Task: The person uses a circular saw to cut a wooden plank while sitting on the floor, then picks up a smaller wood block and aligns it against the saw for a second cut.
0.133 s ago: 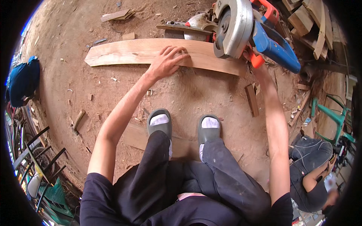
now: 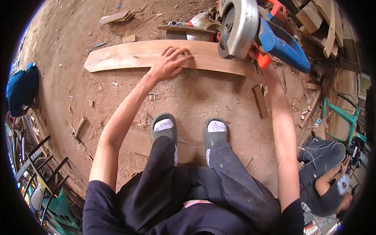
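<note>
A long, gently curved wooden board (image 2: 125, 55) lies crosswise in front of my feet. My left hand (image 2: 169, 64) is closed over its near edge, with fingers bent across the top and thumb low against the side. At the board's right end stands a power saw (image 2: 243, 29) with a round blade, a silver guard and a blue handle. The saw's guard overlaps the board. My right hand (image 2: 255, 54) reaches in beside the board's end, behind an orange part of the saw. That part and the blue handle hide most of its fingers.
Stacked wood offcuts (image 2: 313, 19) lie at the far right, and a hammer (image 2: 79, 129) at the left. A green chair (image 2: 344, 117) and a seated person (image 2: 321, 176) are at the right. Metal racks (image 2: 43, 168) and a blue cloth item (image 2: 23, 88) line the left.
The whole view has shifted slightly, so the board, saw and ground sit a little further left. Both hands keep their places at the board and saw.
</note>
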Tool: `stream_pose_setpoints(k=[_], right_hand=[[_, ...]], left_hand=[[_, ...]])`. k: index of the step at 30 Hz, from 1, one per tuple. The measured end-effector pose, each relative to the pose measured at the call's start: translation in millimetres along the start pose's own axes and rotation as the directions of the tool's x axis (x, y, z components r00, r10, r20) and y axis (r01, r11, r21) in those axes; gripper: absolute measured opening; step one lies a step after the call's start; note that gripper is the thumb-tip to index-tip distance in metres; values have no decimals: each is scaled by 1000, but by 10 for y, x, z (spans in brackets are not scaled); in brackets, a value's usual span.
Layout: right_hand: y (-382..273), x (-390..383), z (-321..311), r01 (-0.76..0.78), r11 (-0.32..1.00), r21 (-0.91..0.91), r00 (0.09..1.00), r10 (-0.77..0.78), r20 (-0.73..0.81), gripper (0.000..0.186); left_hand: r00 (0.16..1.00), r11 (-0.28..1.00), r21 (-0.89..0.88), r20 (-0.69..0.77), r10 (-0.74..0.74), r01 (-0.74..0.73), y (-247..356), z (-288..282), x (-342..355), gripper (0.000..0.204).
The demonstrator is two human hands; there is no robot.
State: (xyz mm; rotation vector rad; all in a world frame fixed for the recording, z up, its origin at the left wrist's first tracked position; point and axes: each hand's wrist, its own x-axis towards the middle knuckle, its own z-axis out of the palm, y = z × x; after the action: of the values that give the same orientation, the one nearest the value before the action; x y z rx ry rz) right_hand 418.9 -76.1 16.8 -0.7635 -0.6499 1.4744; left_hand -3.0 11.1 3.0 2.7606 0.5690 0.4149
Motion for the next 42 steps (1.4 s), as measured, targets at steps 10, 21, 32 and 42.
stream_pose_setpoints(k=[10, 21, 32, 42], right_hand=[[192, -94, 131, 104, 933, -345, 975, -164, -151, 45], [765, -126, -638, 274, 487, -829, 853, -521, -24, 47], [954, -135, -1215, 42, -93, -995, 813, -575, 88, 39], [964, -260, -823, 166, 746, -645, 903, -377, -205, 40]], left_hand=[[997, 995, 59, 32, 75, -76, -137, -34, -58, 62], [995, 995, 19, 4, 100, -100, -209, -63, 8, 59], [995, 993, 51, -3, 104, -104, -382, -161, 61, 57], [999, 999, 34, 10, 34, -34, -422, -123, 8, 57]])
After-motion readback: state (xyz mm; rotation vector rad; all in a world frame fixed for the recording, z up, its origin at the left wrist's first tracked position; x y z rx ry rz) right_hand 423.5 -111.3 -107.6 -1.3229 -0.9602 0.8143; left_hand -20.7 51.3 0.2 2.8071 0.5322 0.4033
